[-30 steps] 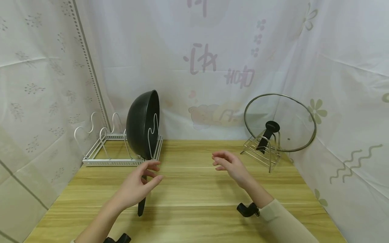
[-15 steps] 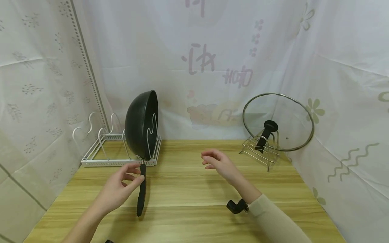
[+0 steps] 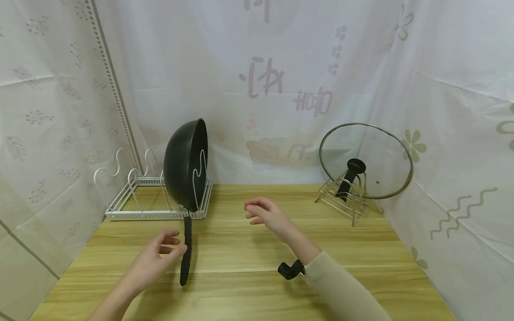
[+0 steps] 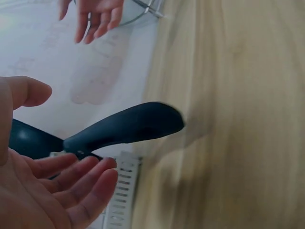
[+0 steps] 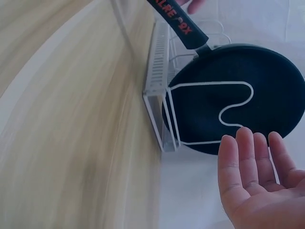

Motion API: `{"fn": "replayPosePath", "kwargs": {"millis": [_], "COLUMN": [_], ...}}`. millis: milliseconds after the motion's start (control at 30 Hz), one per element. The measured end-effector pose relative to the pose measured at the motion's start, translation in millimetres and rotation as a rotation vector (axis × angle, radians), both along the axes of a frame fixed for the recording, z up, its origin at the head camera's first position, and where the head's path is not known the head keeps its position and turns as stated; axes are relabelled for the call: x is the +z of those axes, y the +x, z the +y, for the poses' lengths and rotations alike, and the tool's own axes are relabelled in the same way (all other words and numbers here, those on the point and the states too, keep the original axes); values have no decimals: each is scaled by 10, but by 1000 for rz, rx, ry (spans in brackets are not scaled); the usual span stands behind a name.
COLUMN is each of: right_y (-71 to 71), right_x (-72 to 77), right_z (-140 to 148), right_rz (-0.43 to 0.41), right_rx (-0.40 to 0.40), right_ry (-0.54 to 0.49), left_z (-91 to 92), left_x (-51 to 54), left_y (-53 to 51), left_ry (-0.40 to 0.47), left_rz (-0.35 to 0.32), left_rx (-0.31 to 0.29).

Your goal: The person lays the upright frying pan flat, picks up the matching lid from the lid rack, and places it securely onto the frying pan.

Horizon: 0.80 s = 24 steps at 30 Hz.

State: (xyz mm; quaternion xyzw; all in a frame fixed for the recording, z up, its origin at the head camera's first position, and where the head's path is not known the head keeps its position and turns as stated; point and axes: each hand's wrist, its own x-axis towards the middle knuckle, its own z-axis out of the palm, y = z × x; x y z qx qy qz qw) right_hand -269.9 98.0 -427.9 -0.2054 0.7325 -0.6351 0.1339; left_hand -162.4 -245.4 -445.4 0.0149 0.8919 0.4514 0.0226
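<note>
While pale printed curtains [image 3: 172, 62] hang behind wood-grain table [image 3: 233, 263], hands [image 3: 154, 258] [image 3: 270, 216] hover relaxed, unclenched, near pan [image 3: 178, 165].

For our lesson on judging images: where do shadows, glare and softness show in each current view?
Head: even light, faint soft shadows on the wooden tabletop near the left hand and right hand; left wrist: a pale glint on the black wok, a blurry shadow past its handle; right wrist: tabletop grain soft, red lettering on the handle only partly readable.
</note>
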Motion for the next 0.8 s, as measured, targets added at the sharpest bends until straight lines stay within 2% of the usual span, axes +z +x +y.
{"fn": "replayPosePath", "kwargs": {"millis": [133,367,567,800], "right_y": [-41,-128,-172,-177], "right_x": [-32,-130,-219,-285], "right_z": [-133,-381,-621,-871], "right_rz": [-19,-111,-181,-230], "right_rx": [16,34,29,12], "right_ry": [-20,-41,-63,-100], "left_z": [34,120,168,166], "left_x": [-69,-206,-320,-432], "left_y": [-22,-53,-74,-75], "left_ry": [17,176,268,392], "left_rz": [-97,-204,-297,-345], "left_rx": [-1,5,50,74]}}
